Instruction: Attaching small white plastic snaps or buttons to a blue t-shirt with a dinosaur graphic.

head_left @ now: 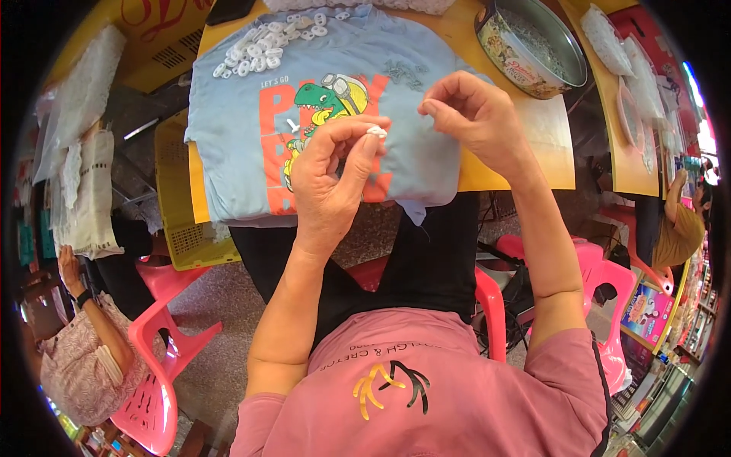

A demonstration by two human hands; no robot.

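My left hand [333,169] pinches a small white plastic piece [376,132] between thumb and fingertips, above a light blue T-shirt [426,164] with a dinosaur print. To its right, my right hand [477,116] is closed in a pinch; anything between its fingertips is too small to make out. A pile of white oval plastic pieces with holes [263,47] lies on the far left of the shirt. Nearer the right hand is a scatter of tiny metal parts [403,74]. A small white peg-like piece [293,126] is just left of the print.
An oval tin [506,57] of tiny metal parts stands far right on the yellow table [552,145]. A yellow crate [179,206] is beneath the left edge. Pink chairs [156,335] are on both sides. Other people sit at left [91,358] and far right [678,228].
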